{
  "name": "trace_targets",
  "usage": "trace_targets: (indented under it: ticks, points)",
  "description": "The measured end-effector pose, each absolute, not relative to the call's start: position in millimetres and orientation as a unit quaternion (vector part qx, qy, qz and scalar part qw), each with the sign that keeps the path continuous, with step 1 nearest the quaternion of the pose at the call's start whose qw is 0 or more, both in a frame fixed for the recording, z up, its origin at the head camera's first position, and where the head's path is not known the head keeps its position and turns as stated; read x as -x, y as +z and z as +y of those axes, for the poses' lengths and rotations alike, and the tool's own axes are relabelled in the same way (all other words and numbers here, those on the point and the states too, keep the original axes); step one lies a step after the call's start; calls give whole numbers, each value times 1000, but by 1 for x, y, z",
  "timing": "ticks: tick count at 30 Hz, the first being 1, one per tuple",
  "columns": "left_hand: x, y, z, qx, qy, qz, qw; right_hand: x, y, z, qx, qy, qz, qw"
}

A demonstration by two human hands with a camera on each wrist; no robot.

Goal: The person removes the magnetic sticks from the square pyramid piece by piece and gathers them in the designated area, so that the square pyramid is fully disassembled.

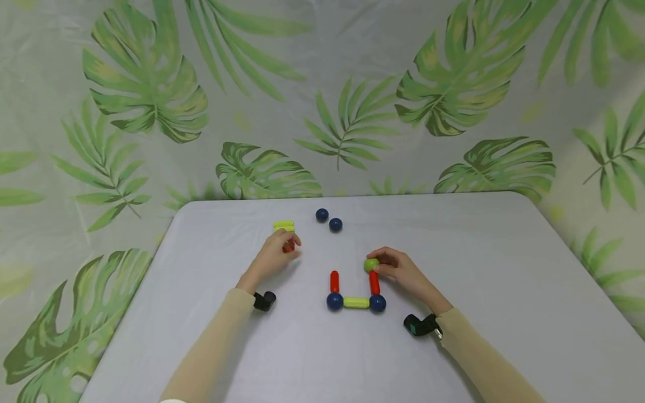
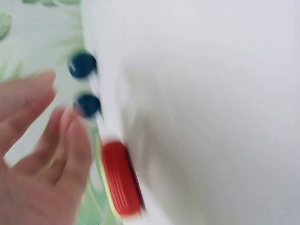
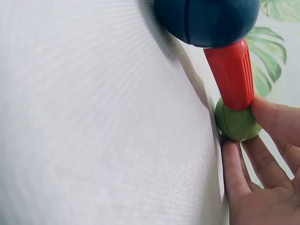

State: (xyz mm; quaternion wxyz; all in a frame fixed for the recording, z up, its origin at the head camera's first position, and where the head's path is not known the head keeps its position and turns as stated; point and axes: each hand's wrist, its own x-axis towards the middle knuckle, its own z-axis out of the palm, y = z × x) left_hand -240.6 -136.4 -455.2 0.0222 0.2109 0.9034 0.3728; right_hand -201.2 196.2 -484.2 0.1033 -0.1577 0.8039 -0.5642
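Note:
My right hand pinches a green ball between thumb and fingers. That ball meets the end of a red rod, as the right wrist view also shows. The rod's other end joins a blue ball. From there a yellow-green rod runs left to a second blue ball, where another red rod points away from me. My left hand, fingers loosely bent and holding nothing, hovers over a loose red rod, which it partly hides in the head view.
Yellow-green rods lie just beyond my left hand. Two loose blue balls, one left and one right, sit near the back edge of the white table. A leaf-patterned cloth hangs behind it.

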Motion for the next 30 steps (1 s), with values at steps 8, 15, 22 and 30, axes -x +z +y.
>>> trace_targets:
  ticks: [8, 15, 22, 30]
  points:
    - [214, -457, -88, -336, 411, 815, 232, 201, -483, 195, 161, -568, 800, 104]
    - [217, -460, -82, -315, 429, 830, 167, 200, -481, 195, 156, -570, 800, 105]
    - [214, -457, -100, -251, 460, 844, 111, 193, -464, 191, 157, -567, 801, 112]
    - [218, -461, -143, -80, 492, 867, 22, 201, -485, 197, 166, -573, 796, 105]
